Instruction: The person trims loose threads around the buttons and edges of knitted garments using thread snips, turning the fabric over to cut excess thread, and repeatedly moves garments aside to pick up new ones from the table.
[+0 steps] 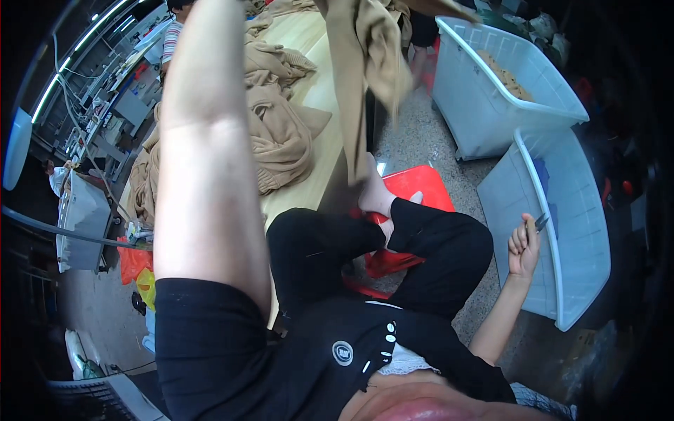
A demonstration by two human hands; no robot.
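Note:
My left arm reaches up across the view past the top edge, so its hand is out of sight. A tan knit garment (345, 77) hangs from the top edge beside the table, its lower end smeared by motion; what holds it up does not show. Out to the right, my right hand (524, 247) is closed around a small dark metal tool (540, 222), seemingly thread snips, with its tip poking up past the fingers. That hand is raised in front of the nearer pale bin (523, 193).
Tan knit garments (281, 144) lie heaped on a pale wooden table (319, 116). My bare feet rest by a red plastic stool (428, 186). A farther wheeled bin (470, 81) holds tan pieces. Other people stand at the far left, near a grey bin (86, 217).

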